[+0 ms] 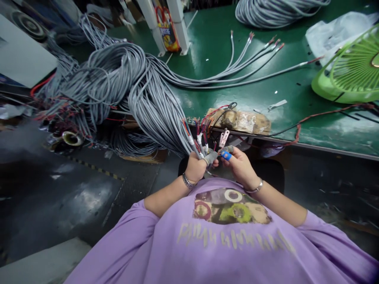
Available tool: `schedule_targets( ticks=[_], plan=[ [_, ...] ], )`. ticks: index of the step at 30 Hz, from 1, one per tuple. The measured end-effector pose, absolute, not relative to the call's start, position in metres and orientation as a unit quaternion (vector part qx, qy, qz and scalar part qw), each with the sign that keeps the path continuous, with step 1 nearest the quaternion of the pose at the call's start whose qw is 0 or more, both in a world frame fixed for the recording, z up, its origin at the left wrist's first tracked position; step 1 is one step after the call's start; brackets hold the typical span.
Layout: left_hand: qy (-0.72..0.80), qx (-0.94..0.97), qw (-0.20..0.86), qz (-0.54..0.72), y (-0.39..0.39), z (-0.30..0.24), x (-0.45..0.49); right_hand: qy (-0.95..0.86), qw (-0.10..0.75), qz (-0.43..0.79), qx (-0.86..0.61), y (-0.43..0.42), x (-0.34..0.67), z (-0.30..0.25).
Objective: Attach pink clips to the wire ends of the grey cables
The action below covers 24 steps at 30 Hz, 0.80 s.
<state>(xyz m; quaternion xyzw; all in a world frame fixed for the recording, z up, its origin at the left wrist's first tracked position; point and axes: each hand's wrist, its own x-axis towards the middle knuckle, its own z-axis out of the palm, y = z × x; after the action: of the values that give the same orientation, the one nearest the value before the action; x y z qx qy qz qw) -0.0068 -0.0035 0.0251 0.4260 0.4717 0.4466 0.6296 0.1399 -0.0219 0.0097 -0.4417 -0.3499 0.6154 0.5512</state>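
My left hand point(199, 166) is closed around the end of a grey cable, its thumb wearing a grey finger cover. My right hand point(238, 163), with a grey cover and a blue band on its fingers, pinches the thin coloured wires at that cable's tip. Both hands meet in front of my chest, just off the table's edge. Beside my left hand stand several other cable ends point(197, 138) with white wrapping and bare red, blue and dark wires. They run back to a big bundle of grey cables point(160, 102). A pink clip point(224, 138) is just above my fingertips.
The green table point(254, 94) carries a taped cardboard piece point(242, 120) at its front edge, a green fan point(352, 71), a plastic bag point(337, 33) and another cable coil point(278, 12). A white post point(179, 27) stands behind. More cables hang at left.
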Motion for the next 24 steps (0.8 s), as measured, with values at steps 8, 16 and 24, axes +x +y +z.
schedule_targets(
  ticks=[8, 16, 24],
  plan=[
    [0.469, 0.488, 0.624, 0.39, -0.004, 0.024, -0.011, -0.338, 0.52, 0.662, -0.419, -0.018, 0.134, 0.014],
    [0.479, 0.456, 0.611, 0.435, -0.008, 0.024, -0.01, -0.299, 0.534, 0.671, -0.418, -0.021, 0.126, 0.019],
    [0.472, 0.494, 0.631, 0.366, -0.005, 0.028, -0.013, -0.299, 0.549, 0.652, -0.428, -0.025, 0.124, 0.017]
  ],
)
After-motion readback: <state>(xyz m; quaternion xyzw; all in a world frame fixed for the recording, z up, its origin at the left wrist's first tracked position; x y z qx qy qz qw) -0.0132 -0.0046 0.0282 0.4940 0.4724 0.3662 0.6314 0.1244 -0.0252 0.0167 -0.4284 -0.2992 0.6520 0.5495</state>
